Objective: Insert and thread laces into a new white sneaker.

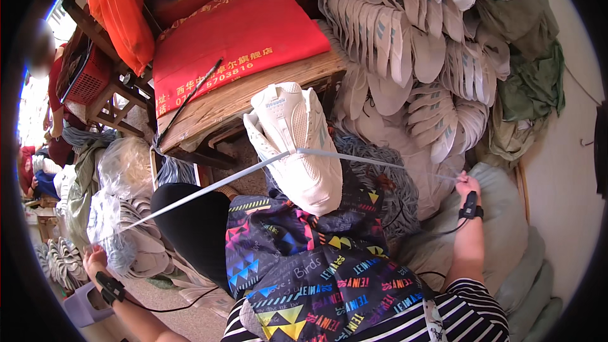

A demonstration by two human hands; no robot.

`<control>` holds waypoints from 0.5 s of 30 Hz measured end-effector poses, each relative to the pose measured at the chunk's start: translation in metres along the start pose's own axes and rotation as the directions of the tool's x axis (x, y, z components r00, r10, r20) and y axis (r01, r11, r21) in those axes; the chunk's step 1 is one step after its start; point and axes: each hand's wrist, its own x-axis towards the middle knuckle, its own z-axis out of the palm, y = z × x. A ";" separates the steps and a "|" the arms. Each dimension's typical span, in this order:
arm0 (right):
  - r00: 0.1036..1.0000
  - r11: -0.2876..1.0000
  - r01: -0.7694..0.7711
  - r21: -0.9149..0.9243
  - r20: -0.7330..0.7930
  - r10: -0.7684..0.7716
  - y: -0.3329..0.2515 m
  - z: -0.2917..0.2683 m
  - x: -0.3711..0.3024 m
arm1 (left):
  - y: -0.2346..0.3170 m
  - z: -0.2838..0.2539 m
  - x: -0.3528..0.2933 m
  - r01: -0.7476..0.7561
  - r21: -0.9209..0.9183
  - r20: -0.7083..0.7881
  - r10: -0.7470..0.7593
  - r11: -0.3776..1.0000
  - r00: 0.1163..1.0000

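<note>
A white sneaker upper (313, 174) rests above my lap, toe toward me and tongue pointing away. One flat pale grey shoelace (221, 182) runs through it near the base of the tongue and stretches taut to both sides. Out at the lower left, my left hand (95, 261) is closed on one end of the lace, which blurs near the fingers. Off to the right, my right hand (467, 185) pinches the other end, its arm reaching outward. Both wrists wear black bands with cables.
Ahead stands a wooden bench (247, 98) with a red bag (234, 41) and a thin black rod on it. Many stacked shoe uppers (380, 38) are heaped at the right. Bundled grey laces (386, 183) lie beside my lap. More uppers and plastic bags (126, 171) sit at the left; a person is beyond.
</note>
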 end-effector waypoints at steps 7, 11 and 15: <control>0.979 0.896 0.141 -0.421 -0.074 -0.189 -0.043 -0.041 -0.005 | -0.047 0.027 -0.044 -0.298 0.470 -0.313 0.472 0.831 0.824; 0.993 0.567 0.049 -0.822 0.104 0.064 0.012 -0.023 0.044 | -0.067 0.031 -0.031 -0.420 0.574 -0.182 0.610 0.703 0.771; 0.940 0.194 0.302 -0.934 0.325 0.101 0.148 0.097 -0.089 | -0.158 0.273 -0.052 -0.482 0.512 0.171 0.465 0.712 0.869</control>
